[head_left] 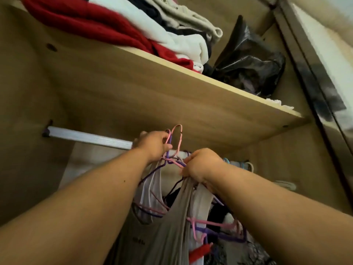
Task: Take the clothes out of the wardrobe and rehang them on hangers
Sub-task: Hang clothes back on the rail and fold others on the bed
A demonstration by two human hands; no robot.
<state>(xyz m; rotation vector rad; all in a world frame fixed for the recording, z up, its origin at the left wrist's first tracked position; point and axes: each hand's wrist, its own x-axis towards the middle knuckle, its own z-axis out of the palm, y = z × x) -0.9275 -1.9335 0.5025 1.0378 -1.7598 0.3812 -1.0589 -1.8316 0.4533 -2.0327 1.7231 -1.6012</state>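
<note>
Here, at lower centre, the left hand (152, 144) pinches the hooks of pink and purple wire hangers (180, 138) just above the white rail (86, 136), probably to lift them off. The right hand (202, 165) clutches the bunched grey sleeveless top (162, 236) below, perhaps a hanger neck too, taking its weight. Above, a pale wooden shelf (172, 88) carries folded red and white clothes (86, 22) and a black plastic bag (248, 64).

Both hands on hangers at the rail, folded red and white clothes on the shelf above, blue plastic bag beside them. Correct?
Not quite. The head view shows the plastic bag is black, not blue. The rest holds: left hand and right hand grip hangers at the rail, folded red and white clothes on the shelf above.
</note>
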